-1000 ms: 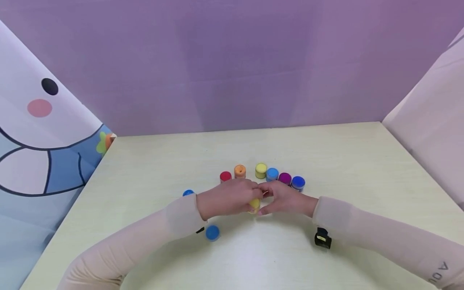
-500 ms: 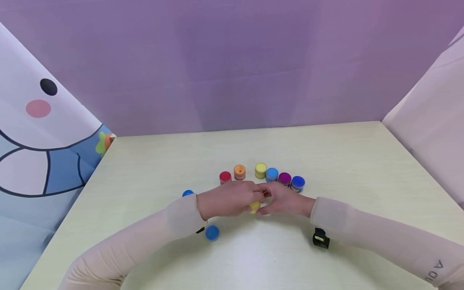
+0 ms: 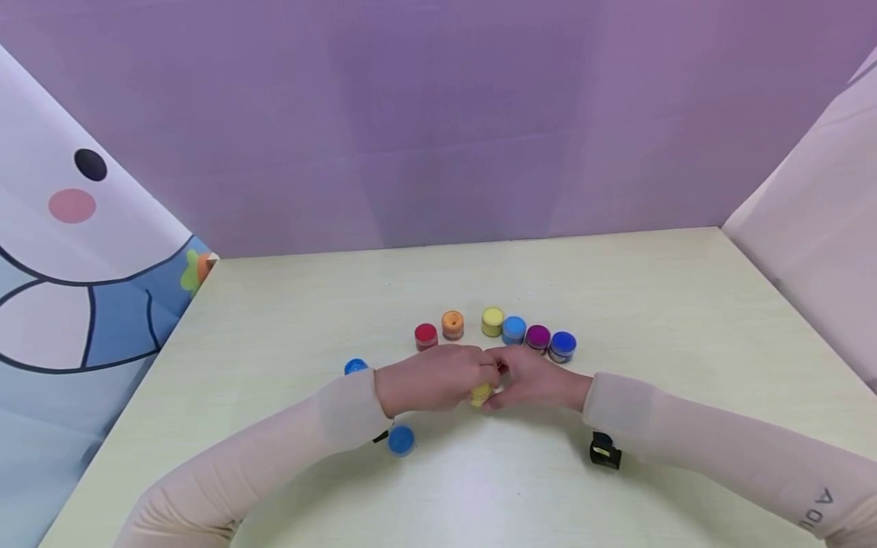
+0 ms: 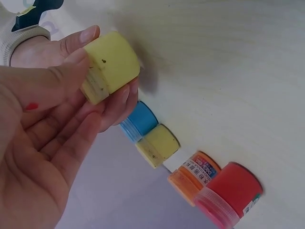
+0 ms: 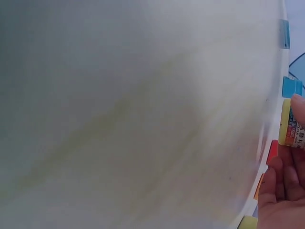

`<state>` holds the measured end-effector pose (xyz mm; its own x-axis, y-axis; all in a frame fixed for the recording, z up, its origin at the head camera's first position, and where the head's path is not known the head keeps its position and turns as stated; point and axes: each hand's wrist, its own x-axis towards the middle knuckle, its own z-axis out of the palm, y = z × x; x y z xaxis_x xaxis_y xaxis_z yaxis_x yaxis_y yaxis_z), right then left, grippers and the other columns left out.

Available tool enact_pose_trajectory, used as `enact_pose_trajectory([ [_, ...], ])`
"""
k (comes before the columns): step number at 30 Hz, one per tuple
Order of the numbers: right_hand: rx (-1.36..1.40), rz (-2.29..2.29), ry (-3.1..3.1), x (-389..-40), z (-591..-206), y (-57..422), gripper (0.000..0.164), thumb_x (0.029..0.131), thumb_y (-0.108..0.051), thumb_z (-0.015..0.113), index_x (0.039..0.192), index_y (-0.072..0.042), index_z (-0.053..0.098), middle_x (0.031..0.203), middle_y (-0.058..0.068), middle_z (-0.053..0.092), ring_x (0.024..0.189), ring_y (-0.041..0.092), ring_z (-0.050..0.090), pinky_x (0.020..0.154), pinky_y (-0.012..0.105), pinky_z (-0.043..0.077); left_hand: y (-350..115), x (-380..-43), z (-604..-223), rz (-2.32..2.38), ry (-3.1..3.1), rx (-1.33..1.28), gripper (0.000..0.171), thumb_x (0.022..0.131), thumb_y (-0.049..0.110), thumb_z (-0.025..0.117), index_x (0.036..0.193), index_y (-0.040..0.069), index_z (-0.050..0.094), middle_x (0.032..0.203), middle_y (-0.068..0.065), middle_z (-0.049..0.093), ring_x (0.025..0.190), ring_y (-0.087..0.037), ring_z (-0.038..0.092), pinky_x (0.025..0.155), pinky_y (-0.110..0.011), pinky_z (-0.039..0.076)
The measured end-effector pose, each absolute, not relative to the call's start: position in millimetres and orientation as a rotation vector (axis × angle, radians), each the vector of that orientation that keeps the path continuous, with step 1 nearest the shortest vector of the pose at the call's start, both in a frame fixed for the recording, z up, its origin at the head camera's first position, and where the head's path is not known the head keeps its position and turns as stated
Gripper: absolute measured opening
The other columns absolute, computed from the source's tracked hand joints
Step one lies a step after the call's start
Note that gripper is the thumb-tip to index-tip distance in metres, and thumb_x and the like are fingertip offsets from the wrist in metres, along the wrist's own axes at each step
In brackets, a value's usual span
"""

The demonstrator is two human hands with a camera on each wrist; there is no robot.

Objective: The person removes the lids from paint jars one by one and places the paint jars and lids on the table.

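Observation:
Both hands meet over a small yellow paint jar [image 3: 482, 394] in the head view. My left hand [image 3: 438, 378] pinches it from the left, its thumb lying across the clear lid end in the left wrist view. From the other side my right hand [image 3: 537, 378] grips the jar's yellow body [image 4: 116, 62] with thumb and fingers. The jar is tilted in the left wrist view. At the right edge of the right wrist view, its printed label [image 5: 296, 133] shows beside a thumb. Fingers hide much of the jar in the head view.
Behind the hands stand a red jar [image 3: 425, 336], an orange jar [image 3: 452, 325], another yellow jar [image 3: 492, 322], a light blue jar [image 3: 514, 329], a purple jar [image 3: 537, 339] and a dark blue jar [image 3: 562, 346]. Blue jars [image 3: 401, 441] [image 3: 355, 366] flank the left wrist.
Both hands stay on the yellow jar and have shifted very slightly toward the near edge, the right one also a little left. The other jars stay in place.

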<state>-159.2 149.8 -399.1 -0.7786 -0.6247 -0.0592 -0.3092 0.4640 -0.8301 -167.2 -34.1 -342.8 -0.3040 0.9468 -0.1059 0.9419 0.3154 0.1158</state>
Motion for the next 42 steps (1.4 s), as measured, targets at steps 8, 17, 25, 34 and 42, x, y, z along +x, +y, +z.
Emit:
enact_pose_trajectory([
  [8,-0.794,-1.158,2.429,-157.1,-399.8,148.3,0.053,0.066,-0.022,0.079,0.112,-0.006,0.057,0.094,-0.007,0.061,0.079,0.011,0.052,0.072,0.028,0.047,-31.1,-168.6,-347.2,0.054,2.451,1.690,0.038,0.074,0.025,0.074,0.109,0.014,0.062,0.103,0.004,0.063,0.089,-0.007,0.057,0.077,-0.013,0.041],
  [17,-0.829,-1.126,2.462,-157.7,-402.4,144.7,0.039,0.067,-0.022,0.078,0.100,-0.013,0.060,0.086,-0.009,0.059,0.076,0.010,0.052,0.072,0.028,0.046,-28.1,-165.6,-351.2,0.128,2.548,1.554,0.036,0.071,0.036,0.075,0.097,0.014,0.064,0.082,0.008,0.061,0.068,-0.002,0.050,0.065,-0.011,0.040],
  [25,-0.870,-1.116,2.466,-157.2,-402.6,143.5,0.033,0.068,-0.020,0.078,0.096,-0.014,0.061,0.082,-0.009,0.057,0.074,0.014,0.049,0.069,0.028,0.045,-26.6,-163.2,-350.2,0.062,2.637,1.435,0.040,0.069,0.047,0.072,0.093,0.015,0.064,0.068,0.010,0.053,0.059,-0.004,0.046,0.053,-0.014,0.037],
  [34,-0.814,-1.141,2.444,-155.6,-402.0,142.7,0.041,0.068,-0.024,0.078,0.102,-0.012,0.059,0.085,-0.008,0.058,0.076,0.013,0.051,0.071,0.028,0.046,-35.7,-168.7,-343.7,0.134,2.531,1.635,0.043,0.071,0.044,0.072,0.102,0.016,0.063,0.085,0.007,0.061,0.073,-0.004,0.050,0.065,-0.013,0.039],
  [42,-0.796,-1.208,2.353,-156.3,-403.6,147.0,0.043,0.069,-0.017,0.078,0.106,-0.008,0.058,0.093,-0.005,0.061,0.081,0.012,0.056,0.075,0.028,0.047,-36.2,-170.4,-339.3,0.096,2.305,1.917,0.030,0.079,0.015,0.070,0.108,0.016,0.063,0.104,0.006,0.061,0.090,-0.005,0.053,0.076,-0.009,0.037],
])
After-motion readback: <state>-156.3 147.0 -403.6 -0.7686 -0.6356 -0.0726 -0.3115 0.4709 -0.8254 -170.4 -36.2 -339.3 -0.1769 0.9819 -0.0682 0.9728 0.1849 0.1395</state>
